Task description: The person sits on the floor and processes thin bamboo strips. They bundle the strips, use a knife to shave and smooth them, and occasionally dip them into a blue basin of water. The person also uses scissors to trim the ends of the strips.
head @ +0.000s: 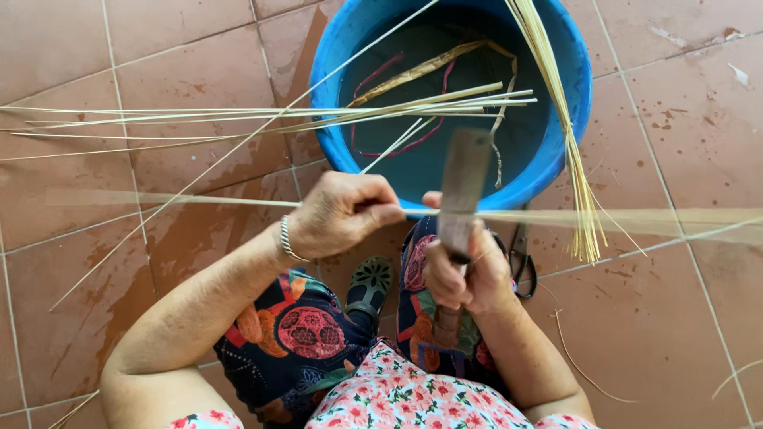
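— Head view first, lower centre: why is the right hand (465,274) fisted like that?
— It's clenched around the handle of a broad flat knife (463,195), blade standing up toward the middle of the frame. Held upright, the edge can bear against the long pale strip (238,201) that runs across the frame from left to right.
— And the left hand (338,214)?
— Just left of the blade, fingers pinched shut on that same strip, a bracelet (288,241) at the wrist. It keeps the strip taut and level above the knees, I'd judge.
— What lies beyond?
— Scissors (521,258) on the tiled floor (683,318), just right of the knife hand. Further up, a blue bucket (576,103) at upper centre, with loose strips (262,117) resting across its rim, fanning toward the upper left, and a bundle (568,135) leaning over its right edge, within easy reach.
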